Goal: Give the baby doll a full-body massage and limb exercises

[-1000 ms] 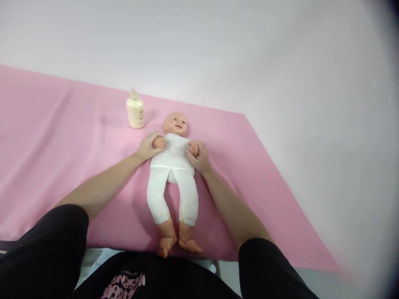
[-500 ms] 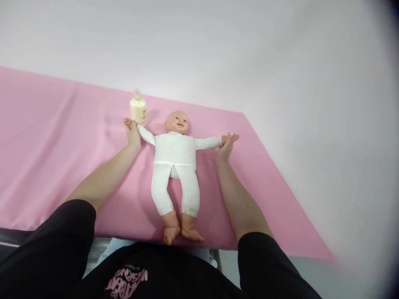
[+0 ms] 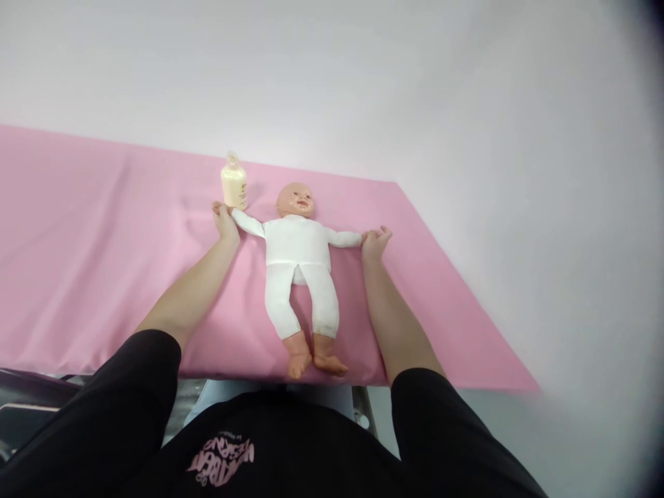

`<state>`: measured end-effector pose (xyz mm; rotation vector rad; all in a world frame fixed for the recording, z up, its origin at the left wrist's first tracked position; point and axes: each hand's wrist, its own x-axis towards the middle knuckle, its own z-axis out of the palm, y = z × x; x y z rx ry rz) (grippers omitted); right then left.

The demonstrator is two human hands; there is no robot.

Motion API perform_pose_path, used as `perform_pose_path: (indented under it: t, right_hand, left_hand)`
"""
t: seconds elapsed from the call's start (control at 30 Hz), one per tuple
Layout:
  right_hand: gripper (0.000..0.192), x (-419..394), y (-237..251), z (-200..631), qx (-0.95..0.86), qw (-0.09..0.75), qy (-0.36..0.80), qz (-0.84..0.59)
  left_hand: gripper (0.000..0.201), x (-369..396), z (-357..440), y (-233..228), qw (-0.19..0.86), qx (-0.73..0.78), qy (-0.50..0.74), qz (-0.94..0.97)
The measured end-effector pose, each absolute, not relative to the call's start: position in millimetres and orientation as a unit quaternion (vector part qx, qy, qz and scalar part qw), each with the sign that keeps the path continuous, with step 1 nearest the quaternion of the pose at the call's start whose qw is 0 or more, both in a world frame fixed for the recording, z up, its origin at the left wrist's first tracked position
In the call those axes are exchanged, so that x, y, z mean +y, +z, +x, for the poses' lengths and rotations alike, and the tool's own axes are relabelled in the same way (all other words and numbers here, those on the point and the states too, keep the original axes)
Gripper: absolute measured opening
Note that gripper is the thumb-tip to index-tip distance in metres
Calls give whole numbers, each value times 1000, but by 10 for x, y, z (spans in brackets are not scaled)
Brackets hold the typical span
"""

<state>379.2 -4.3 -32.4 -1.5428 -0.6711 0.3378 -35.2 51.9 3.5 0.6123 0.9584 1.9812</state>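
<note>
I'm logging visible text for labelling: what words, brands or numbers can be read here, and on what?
Black shirt: pink lettering, seen upside down and too distorted to read.
Cream bottle: a small dark mark on its front, too small to read.
Doll and pink sheet: no text.

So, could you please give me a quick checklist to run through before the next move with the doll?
1. Left hand holds the doll's arm at the wrist end: ok.
2. Right hand holds the other arm at its end: ok.
3. Doll lies face up on the pink sheet, arms spread out to both sides: ok.
4. Bottle stands upright, but very close to the left hand; whether they touch: cannot tell.
5. Doll's feet well inside the near edge of the sheet: not ok, they lie right at the edge.
6. How firm each grip is: cannot tell.
</note>
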Motion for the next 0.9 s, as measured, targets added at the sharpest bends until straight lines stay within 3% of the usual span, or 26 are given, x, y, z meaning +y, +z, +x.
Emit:
perform_pose_path:
  t: [0.27,0.4,0.7,0.9]
  right_hand:
    - [78,-286,-207,3567,-363,523,27,-771]
    - [79,-532,-186,3376,-399,525,28,-751]
    - [93,-1332,-302,2877,-494,586,194,-613]
    - [70,-1902,-223,2744,-443,566,372,-587]
  left_hand:
    - [18,521,-317,56,388,390,803,230]
    - [18,556,-321,25,384,390,802,240]
    - [10,555,-295,19,392,381,797,257]
    - [15,582,-298,14,404,388,790,251]
